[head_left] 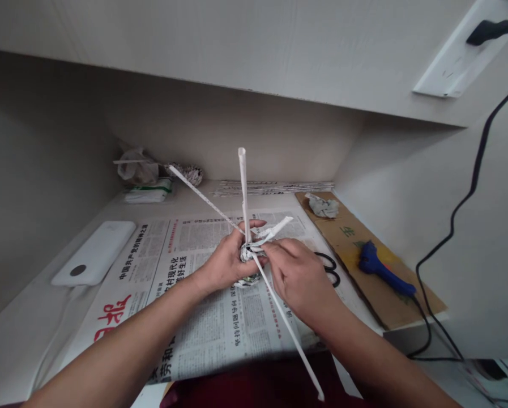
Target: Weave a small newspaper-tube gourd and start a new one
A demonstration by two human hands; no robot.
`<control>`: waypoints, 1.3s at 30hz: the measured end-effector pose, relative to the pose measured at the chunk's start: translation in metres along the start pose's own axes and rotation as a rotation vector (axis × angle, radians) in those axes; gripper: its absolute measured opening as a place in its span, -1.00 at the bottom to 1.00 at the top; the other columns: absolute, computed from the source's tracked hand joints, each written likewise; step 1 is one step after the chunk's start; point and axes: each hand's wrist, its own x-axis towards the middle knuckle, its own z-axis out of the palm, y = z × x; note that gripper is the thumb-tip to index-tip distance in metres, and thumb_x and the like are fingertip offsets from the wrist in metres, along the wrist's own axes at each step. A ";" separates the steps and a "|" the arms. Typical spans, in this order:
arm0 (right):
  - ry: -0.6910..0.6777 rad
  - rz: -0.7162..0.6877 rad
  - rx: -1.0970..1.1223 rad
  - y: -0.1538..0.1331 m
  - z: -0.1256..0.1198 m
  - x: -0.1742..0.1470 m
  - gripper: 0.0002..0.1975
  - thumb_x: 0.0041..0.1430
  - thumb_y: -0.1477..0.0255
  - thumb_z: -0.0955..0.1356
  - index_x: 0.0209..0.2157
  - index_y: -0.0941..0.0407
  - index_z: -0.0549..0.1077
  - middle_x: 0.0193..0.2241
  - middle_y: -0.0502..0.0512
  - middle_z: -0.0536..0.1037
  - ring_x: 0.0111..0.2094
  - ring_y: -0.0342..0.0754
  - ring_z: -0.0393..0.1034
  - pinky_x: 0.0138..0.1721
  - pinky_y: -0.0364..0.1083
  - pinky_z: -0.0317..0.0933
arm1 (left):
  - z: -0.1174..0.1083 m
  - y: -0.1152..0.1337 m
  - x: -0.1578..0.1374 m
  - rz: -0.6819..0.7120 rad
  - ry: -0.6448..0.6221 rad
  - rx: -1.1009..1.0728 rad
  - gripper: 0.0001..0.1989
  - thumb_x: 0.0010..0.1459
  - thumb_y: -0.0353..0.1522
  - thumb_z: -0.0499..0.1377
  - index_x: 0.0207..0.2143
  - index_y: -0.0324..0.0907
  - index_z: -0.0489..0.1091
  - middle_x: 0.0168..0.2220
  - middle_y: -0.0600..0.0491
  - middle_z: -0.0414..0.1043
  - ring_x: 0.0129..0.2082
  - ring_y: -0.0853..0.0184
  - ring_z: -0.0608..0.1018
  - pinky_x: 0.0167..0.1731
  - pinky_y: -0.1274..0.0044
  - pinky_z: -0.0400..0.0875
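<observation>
Over the newspaper, my left hand (225, 259) is closed around a small woven paper piece (247, 280), thumb in front and fingers behind. Rolled-paper strips stick out of it: an upright strip (243, 184), a strip slanting to the far left (203, 198), and a long strip (290, 331) running down toward my lap. At the piece's right side, my right hand (298, 276) pinches a flattened paper strip (281, 226) between thumb and fingers. My palms hide part of the weave.
Black-handled scissors (331, 270) lie partly behind my right hand. A blue glue gun (383, 271) and crumpled paper (323, 205) rest on cardboard (342, 241) at right. Paper sticks (274, 188) lie at the back, a white power bank (95, 252) at left. A shelf board overhangs.
</observation>
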 end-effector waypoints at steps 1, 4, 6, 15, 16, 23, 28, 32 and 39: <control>-0.021 0.002 -0.032 -0.001 -0.002 0.000 -0.71 0.21 0.59 0.20 -0.10 0.20 0.46 -0.29 0.21 0.49 -0.24 0.06 0.36 -0.18 0.02 0.27 | 0.000 0.001 0.000 -0.003 -0.006 0.015 -0.36 0.08 -0.31 0.24 0.18 -0.13 0.08 -0.19 0.03 0.38 -0.20 0.26 0.43 -0.12 0.39 0.32; -0.101 0.009 -0.142 -0.004 -0.005 0.001 -0.75 0.16 0.64 0.20 -0.24 0.19 0.46 -0.36 0.18 0.48 -0.31 0.05 0.34 -0.25 0.01 0.24 | 0.001 0.002 -0.001 0.001 -0.010 0.055 -0.36 0.08 -0.31 0.24 0.18 -0.11 0.07 -0.20 0.04 0.39 -0.24 0.28 0.44 -0.16 0.42 0.33; -0.139 0.017 -0.207 -0.004 -0.005 0.001 -0.79 0.14 0.64 0.21 -0.32 0.17 0.44 -0.40 0.17 0.46 -0.35 0.04 0.32 -0.29 0.01 0.22 | 0.002 0.003 -0.001 0.007 -0.024 0.071 -0.34 0.07 -0.33 0.24 0.19 -0.10 0.06 -0.16 0.03 0.39 -0.20 0.27 0.44 -0.15 0.43 0.33; -0.185 -0.054 -0.135 -0.009 -0.005 0.009 -0.73 0.11 0.65 0.24 -0.18 0.16 0.44 -0.34 0.17 0.49 -0.28 0.05 0.34 -0.25 0.00 0.21 | 0.002 -0.008 -0.002 0.043 -0.067 0.149 -0.27 0.02 -0.40 0.23 0.22 -0.11 0.03 -0.13 -0.01 0.40 -0.18 0.21 0.47 -0.12 0.37 0.34; -0.171 -0.032 -0.083 -0.008 -0.006 0.011 -0.75 0.14 0.62 0.25 -0.16 0.15 0.43 -0.35 0.14 0.50 -0.31 0.03 0.35 -0.27 -0.02 0.21 | 0.002 -0.009 -0.002 0.050 -0.077 0.139 -0.26 0.02 -0.41 0.24 0.23 -0.11 0.03 -0.12 -0.01 0.40 -0.16 0.20 0.46 -0.11 0.36 0.34; -0.126 -0.025 0.299 0.011 -0.018 0.013 -0.83 0.25 0.45 0.29 -0.21 0.04 0.52 -0.27 0.02 0.55 -0.23 -0.07 0.42 -0.17 -0.06 0.27 | 0.001 -0.002 -0.001 0.052 -0.078 0.010 -0.28 0.05 -0.37 0.25 0.22 -0.11 0.03 -0.19 0.01 0.37 -0.19 0.25 0.44 -0.10 0.36 0.35; -0.277 -0.094 0.366 0.019 -0.032 0.013 -0.67 0.24 0.56 0.26 -0.01 0.00 0.45 -0.12 0.00 0.56 -0.11 -0.08 0.41 -0.09 -0.05 0.26 | 0.002 0.002 -0.001 0.001 -0.114 -0.058 -0.26 0.06 -0.33 0.27 0.23 -0.14 0.01 -0.17 -0.01 0.36 -0.20 0.27 0.44 -0.11 0.37 0.36; -0.276 -0.062 0.363 0.018 -0.034 0.016 -0.76 0.23 0.50 0.30 -0.11 0.00 0.52 -0.24 -0.04 0.60 -0.21 -0.09 0.45 -0.16 -0.08 0.28 | 0.004 0.000 -0.002 0.001 -0.147 -0.081 -0.27 0.05 -0.33 0.26 0.23 -0.14 0.02 -0.10 -0.03 0.35 -0.12 0.23 0.44 -0.06 0.34 0.35; -0.177 0.096 0.477 0.010 -0.018 0.015 -0.89 0.17 0.46 0.37 -0.27 0.05 0.54 -0.34 -0.04 0.60 -0.33 -0.12 0.47 -0.26 -0.10 0.31 | 0.006 -0.003 -0.002 0.032 -0.140 -0.097 -0.23 0.00 -0.42 0.26 0.23 -0.13 0.01 -0.12 -0.02 0.38 -0.14 0.22 0.47 -0.08 0.35 0.38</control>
